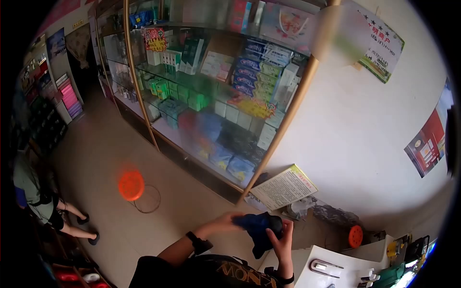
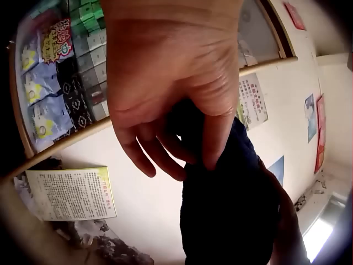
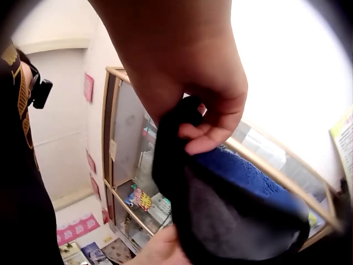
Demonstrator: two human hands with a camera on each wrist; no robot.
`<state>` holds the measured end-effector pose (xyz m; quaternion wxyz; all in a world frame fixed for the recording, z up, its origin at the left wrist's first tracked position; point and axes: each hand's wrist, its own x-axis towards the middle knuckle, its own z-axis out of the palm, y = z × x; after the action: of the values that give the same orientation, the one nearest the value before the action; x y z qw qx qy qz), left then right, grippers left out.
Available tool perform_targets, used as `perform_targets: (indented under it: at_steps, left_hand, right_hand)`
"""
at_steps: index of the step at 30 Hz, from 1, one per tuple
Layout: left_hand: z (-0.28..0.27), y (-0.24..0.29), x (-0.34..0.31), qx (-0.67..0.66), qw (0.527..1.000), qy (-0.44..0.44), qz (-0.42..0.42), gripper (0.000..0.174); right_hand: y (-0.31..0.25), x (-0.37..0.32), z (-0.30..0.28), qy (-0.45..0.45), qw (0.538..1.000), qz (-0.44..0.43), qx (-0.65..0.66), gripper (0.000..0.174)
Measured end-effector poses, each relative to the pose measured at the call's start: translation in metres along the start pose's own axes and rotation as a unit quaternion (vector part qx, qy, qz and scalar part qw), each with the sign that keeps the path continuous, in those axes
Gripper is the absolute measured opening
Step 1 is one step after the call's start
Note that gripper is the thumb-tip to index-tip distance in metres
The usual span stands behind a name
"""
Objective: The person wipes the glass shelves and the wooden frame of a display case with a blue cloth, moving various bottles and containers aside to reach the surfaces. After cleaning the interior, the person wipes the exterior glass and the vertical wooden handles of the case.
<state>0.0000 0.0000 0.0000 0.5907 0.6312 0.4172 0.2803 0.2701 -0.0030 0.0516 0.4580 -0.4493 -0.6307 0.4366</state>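
Observation:
A dark blue cloth (image 1: 259, 230) is held up in front of the person's body, between both hands. In the right wrist view, the cloth (image 3: 237, 221) shows a fuzzy blue face, a smooth grey face and thick black edging. The right hand (image 1: 284, 240) pinches its black edge between thumb and curled fingers. At the cloth's other end, the left hand (image 1: 224, 224), slightly blurred, grips it. The left wrist view shows the left hand (image 2: 174, 110) with its thumb against the bunched cloth and several fingers loosely bent beside it.
A glass display cabinet (image 1: 211, 91) full of boxes stands ahead. An orange stool (image 1: 131, 185) is on the floor at left, near another person (image 1: 43, 206). A printed board (image 1: 284, 187) leans against the wall. At lower right is a white counter (image 1: 307, 273).

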Motion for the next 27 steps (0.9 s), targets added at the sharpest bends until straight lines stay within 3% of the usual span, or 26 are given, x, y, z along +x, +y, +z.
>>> perform_targets:
  at_steps: [2, 3, 5, 6, 7, 8, 9, 11, 12, 13, 15, 17, 19, 20, 21, 25, 27]
  left_hand:
    - [-0.014, 0.021, -0.011, -0.184, 0.972, 0.117, -0.084, 0.055]
    - [-0.086, 0.007, -0.051, -0.195, 0.968, 0.117, -0.106, 0.055]
    - [-0.142, -0.002, -0.058, -0.184, 0.962, 0.200, -0.005, 0.047]
    - [-0.164, -0.002, -0.058, -0.182, 0.962, 0.202, -0.005, 0.047]
    - [-0.185, 0.000, -0.059, -0.119, 0.952, 0.260, 0.106, 0.044]
    - [-0.205, 0.003, -0.059, -0.052, 0.925, 0.310, 0.214, 0.042]
    - [-0.217, 0.016, -0.063, -0.051, 0.928, 0.308, 0.206, 0.042]
    - [-0.254, 0.050, -0.065, -0.188, 0.910, 0.350, 0.116, 0.036]
    - [-0.265, 0.045, -0.058, -0.098, 0.908, 0.390, 0.119, 0.037]
    - [-0.275, 0.043, -0.049, -0.097, 0.907, 0.391, 0.123, 0.037]
    - [-0.291, 0.052, -0.032, -0.021, 0.885, 0.432, 0.170, 0.037]
    - [-0.304, 0.063, -0.015, -0.073, 0.894, 0.404, 0.179, 0.040]
    - [-0.327, 0.062, 0.000, -0.020, 0.894, 0.378, 0.241, 0.039]
    - [-0.340, 0.067, 0.006, -0.055, 0.889, 0.377, 0.254, 0.037]
    - [-0.355, 0.077, 0.006, -0.075, 0.898, 0.373, 0.222, 0.040]
    - [-0.425, 0.073, -0.007, 0.067, 0.907, 0.383, 0.161, 0.039]
    - [-0.452, 0.081, -0.017, 0.185, 0.885, 0.391, 0.171, 0.039]
  right_hand:
    - [0.006, 0.021, 0.010, -0.023, 0.999, 0.018, 0.018, 0.055]
    - [-0.014, 0.044, 0.093, -0.037, 0.997, 0.046, 0.042, 0.057]
    - [-0.018, 0.086, 0.145, -0.045, 0.997, 0.002, 0.055, 0.057]
    - [-0.027, 0.106, 0.164, -0.058, 0.996, -0.005, 0.062, 0.058]
    - [-0.036, 0.123, 0.182, -0.070, 0.995, -0.006, 0.070, 0.058]
    - [-0.041, 0.139, 0.199, -0.056, 0.996, -0.065, -0.024, 0.060]
    - [-0.049, 0.150, 0.215, -0.041, 0.995, -0.039, -0.079, 0.061]
    - [-0.047, 0.188, 0.251, -0.008, 0.971, -0.134, -0.198, 0.064]
    - [-0.045, 0.198, 0.260, -0.036, 0.982, -0.104, -0.155, 0.065]
    - [-0.046, 0.210, 0.268, -0.036, 0.981, -0.108, -0.156, 0.065]
    - [-0.067, 0.229, 0.283, -0.207, 0.970, -0.117, -0.049, 0.069]
    - [-0.074, 0.250, 0.304, -0.209, 0.962, -0.167, -0.055, 0.074]
    - [-0.063, 0.274, 0.319, -0.172, 0.977, -0.090, -0.094, 0.081]
    - [-0.052, 0.289, 0.325, -0.142, 0.976, -0.140, -0.093, 0.078]
    - [-0.052, 0.307, 0.326, -0.167, 0.973, -0.132, -0.087, 0.065]
    - [-0.053, 0.361, 0.331, -0.134, 0.969, -0.166, -0.126, 0.036]
    - [-0.074, 0.378, 0.337, -0.054, 0.990, -0.107, -0.078, 0.029]
